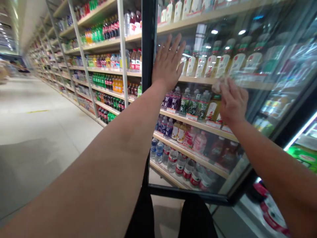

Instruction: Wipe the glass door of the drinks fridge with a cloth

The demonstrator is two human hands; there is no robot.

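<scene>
A black-framed glass door stands swung out in front of me. My left hand lies flat on the upper left of the glass, its fingers spread and the thumb held out. Farther right, my right hand is closed around a crumpled pale cloth and presses it to the pane. Only a bit of the cloth shows past my fingers. Ceiling lights reflect in the upper glass, and shelves of bottles show through it.
Long shelves of bottled drinks run away along the left, beside a pale tiled floor. At the right, beyond the door's edge, a lit cooler holds green packs. My dark-clothed legs are below the door.
</scene>
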